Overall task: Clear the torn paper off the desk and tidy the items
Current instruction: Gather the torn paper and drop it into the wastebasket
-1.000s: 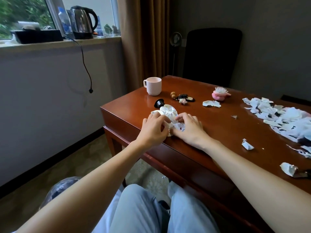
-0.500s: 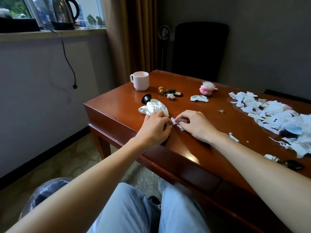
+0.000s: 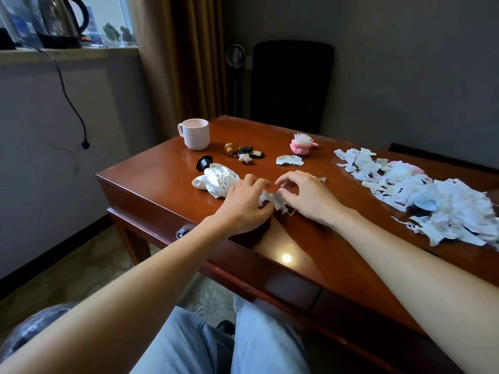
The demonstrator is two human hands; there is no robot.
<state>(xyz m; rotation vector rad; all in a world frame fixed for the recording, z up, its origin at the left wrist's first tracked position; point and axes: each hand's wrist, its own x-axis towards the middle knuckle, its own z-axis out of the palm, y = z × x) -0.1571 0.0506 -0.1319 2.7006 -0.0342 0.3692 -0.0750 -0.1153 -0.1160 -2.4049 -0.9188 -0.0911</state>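
While both hands work close together near the front edge of the counter (image 3: 151,184), a small clump of torn paper (image 3: 272,199) lies bunched between them — the left hand (image 3: 244,203) has its fingers curled down onto the clump's left side, the right hand (image 3: 307,197) pinches at its right side with thumb and fingertips, so each grip is closed on the scraps. Just left of the left hand, touching its knuckles, sits a white satin scrunchie (image 3: 214,180), with a small black cap (image 3: 204,162) beside it. Farther back stands a pink ribbed mug (image 3: 195,134), upright; what it holds cannot be seen. Near it lie a cluster of small trinkets (image 3: 244,153), one loose paper piece (image 3: 289,160) and a pink hairbrush (image 3: 302,144). Well to the right, a large heap of torn paper (image 3: 421,195) spreads across the counter — partly covering a pale blue round thing (image 3: 425,204) and something pink (image 3: 405,167).
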